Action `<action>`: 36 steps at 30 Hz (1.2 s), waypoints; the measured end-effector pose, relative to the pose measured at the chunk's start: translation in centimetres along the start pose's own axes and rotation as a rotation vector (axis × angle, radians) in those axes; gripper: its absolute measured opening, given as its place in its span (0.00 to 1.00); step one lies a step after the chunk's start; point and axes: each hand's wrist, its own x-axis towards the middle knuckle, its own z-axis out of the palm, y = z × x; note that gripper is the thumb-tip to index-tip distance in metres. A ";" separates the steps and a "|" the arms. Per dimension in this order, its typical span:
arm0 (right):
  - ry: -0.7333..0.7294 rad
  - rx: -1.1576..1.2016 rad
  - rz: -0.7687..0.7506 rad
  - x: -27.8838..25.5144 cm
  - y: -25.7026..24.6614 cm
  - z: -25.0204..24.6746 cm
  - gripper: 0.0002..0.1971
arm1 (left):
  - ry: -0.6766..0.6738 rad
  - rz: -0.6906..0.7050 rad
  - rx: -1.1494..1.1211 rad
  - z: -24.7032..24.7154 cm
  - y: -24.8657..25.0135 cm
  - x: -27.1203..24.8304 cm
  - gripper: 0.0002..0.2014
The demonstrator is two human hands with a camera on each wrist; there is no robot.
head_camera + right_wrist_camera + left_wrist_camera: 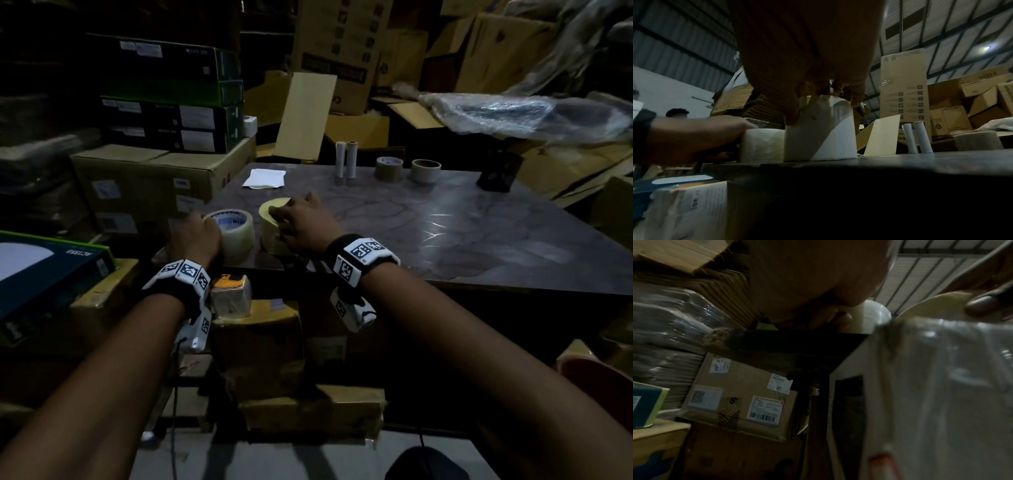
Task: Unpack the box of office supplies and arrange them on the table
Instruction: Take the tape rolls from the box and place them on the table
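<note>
At near worktop (445, 222) edge, left hand (193, 236) grips clear tape roll (236, 233), right hand (305, 226) grips cream tape roll (270, 222). Two brown rolls (388, 169), two tubes (346, 159) already placed behind; more likely left to unpack.

Left hand (195, 236) on clear tape roll (236, 236), right hand (303, 226) on yellow roll (272, 222), both rolls side by side at near table (445, 233) edge.

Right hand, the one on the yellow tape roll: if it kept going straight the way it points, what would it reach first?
The right hand points away across the table. Beyond the yellow roll it grips, the line looks free for a stretch, then probably meets the two upright tubes; depth is unclear.
</note>
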 end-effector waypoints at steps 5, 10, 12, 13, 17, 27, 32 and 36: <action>-0.016 -0.014 0.040 -0.1 -0.4 0.6 0.22 | -0.039 0.049 0.015 0.4 0.1 0.3 0.26; -0.038 0.041 0.029 -2.1 0.1 0.9 0.33 | 0.077 0.079 -0.009 -0.3 0.9 -2.7 0.28; -0.045 0.040 0.044 -3.9 1.2 0.8 0.36 | 0.200 0.146 -0.012 -0.3 1.5 -4.8 0.26; -0.027 0.033 0.061 -5.0 2.0 0.7 0.36 | 0.259 0.192 -0.037 -0.1 2.1 -6.0 0.24; 0.090 0.084 0.181 -10.5 5.5 0.1 0.36 | 0.363 0.433 -0.250 1.8 7.0 -11.2 0.18; 0.215 0.137 0.686 -33.5 20.3 -1.4 0.32 | -0.196 0.818 -0.390 16.8 24.4 -33.1 0.16; 0.279 0.153 0.942 -48.5 29.2 1.2 0.30 | -0.479 0.941 -0.433 27.0 28.9 -45.2 0.15; 0.278 0.146 1.153 -59.5 34.6 5.7 0.25 | -0.715 0.985 -0.352 36.2 30.3 -53.0 0.14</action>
